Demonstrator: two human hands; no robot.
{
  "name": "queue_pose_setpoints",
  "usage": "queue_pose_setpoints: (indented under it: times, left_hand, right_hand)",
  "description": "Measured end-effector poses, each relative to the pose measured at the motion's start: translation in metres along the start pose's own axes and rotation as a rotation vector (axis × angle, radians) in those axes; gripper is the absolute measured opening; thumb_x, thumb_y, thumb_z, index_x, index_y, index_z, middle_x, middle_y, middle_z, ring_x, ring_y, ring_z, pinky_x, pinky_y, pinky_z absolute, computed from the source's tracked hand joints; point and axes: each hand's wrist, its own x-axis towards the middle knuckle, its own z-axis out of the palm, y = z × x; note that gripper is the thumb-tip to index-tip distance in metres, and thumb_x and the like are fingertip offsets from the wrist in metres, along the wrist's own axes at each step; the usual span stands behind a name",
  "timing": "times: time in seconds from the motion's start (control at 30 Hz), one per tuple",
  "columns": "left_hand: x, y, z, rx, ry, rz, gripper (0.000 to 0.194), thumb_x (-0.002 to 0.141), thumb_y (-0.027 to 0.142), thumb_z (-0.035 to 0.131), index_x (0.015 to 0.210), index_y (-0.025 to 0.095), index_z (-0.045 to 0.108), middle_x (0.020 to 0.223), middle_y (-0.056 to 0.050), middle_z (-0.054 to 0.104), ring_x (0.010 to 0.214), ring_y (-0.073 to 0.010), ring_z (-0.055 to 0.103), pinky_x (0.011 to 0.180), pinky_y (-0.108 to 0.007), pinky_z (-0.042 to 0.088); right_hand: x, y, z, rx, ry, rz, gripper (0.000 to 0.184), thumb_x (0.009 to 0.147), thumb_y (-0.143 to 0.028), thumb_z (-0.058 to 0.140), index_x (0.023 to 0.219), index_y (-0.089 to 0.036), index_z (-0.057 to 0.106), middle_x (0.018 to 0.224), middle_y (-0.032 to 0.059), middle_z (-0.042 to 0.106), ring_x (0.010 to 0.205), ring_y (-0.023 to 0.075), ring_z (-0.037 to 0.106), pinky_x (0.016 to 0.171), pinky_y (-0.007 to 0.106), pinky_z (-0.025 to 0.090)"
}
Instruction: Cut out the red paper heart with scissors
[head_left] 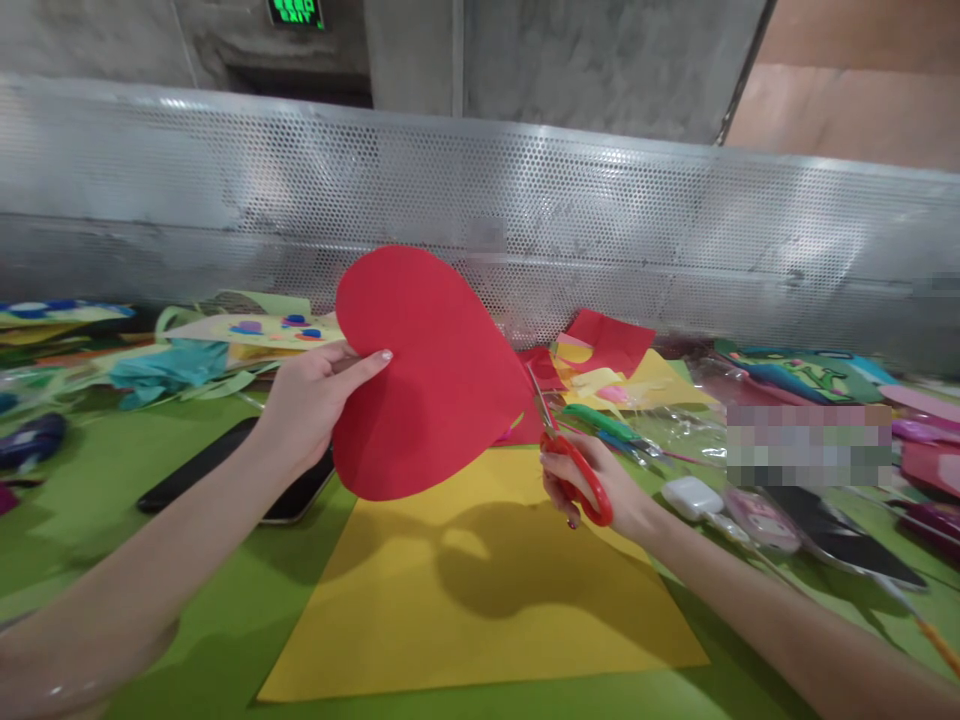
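A large red paper heart (427, 380) is held up over the table, tilted so its point faces right. My left hand (322, 395) pinches it at the notch between the lobes, thumb on the near face. In my right hand (589, 480) are red-handled scissors (574, 465), their blades pointing up beside the heart's tip. Whether the blades touch the paper I cannot tell. Below both hands lies a sheet of yellow paper (480, 620), with their shadow across it.
A dark tablet (187, 465) lies at left, partly behind my left arm. Red paper scraps (611, 340) and yellow scraps (664, 385) are piled behind. At right sit a white earphone case (691, 497) and a phone (840, 535). A perforated metal panel (480, 200) borders the green table (225, 590).
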Motion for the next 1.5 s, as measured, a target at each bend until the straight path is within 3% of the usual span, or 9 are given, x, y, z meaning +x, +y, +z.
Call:
queue_pose_setpoints:
  times: [0.37,0.73,1.3,1.5]
  left_hand:
    - [0.0008,-0.001,-0.0005,0.006,0.008,-0.004,0.024,0.063,0.028,0.076,0.083,0.016,0.069,0.082,-0.004,0.071,0.075,-0.015,0.066,0.07,-0.026,0.056]
    - [0.0004,-0.0008,-0.0016,0.017,-0.009,-0.003,0.029,0.064,0.029,0.075,0.089,0.016,0.067,0.091,-0.006,0.071,0.081,-0.019,0.066,0.076,-0.034,0.055]
    - [0.0007,0.0004,-0.0009,0.02,0.013,-0.018,0.027,0.062,0.029,0.077,0.084,0.016,0.067,0.086,-0.005,0.071,0.076,-0.0163,0.067,0.072,-0.027,0.055]
    - [-0.0002,0.0009,-0.0008,0.029,0.006,-0.021,0.027,0.063,0.029,0.076,0.085,0.017,0.068,0.088,-0.005,0.071,0.078,-0.0183,0.067,0.075,-0.031,0.054]
  right_hand:
    - [-0.0003,-0.0007,0.0006,-0.001,-0.016,0.0,0.037,0.077,-0.05,0.056,0.063,-0.019,0.04,0.043,-0.0051,0.045,0.033,0.0083,0.04,0.033,0.02,0.038]
    - [0.0005,0.0003,0.0014,0.023,-0.02,-0.001,0.034,0.078,-0.048,0.056,0.067,-0.02,0.039,0.045,-0.0059,0.045,0.033,0.008,0.038,0.034,0.021,0.039]
    - [0.0001,-0.0004,0.0,0.021,-0.008,0.006,0.036,0.078,-0.048,0.056,0.065,-0.019,0.04,0.046,-0.0055,0.045,0.035,0.0079,0.039,0.035,0.021,0.04]
    - [-0.0004,-0.0008,0.0014,0.009,-0.01,0.006,0.036,0.078,-0.049,0.056,0.066,-0.02,0.039,0.046,-0.0059,0.044,0.035,0.0079,0.039,0.035,0.021,0.039]
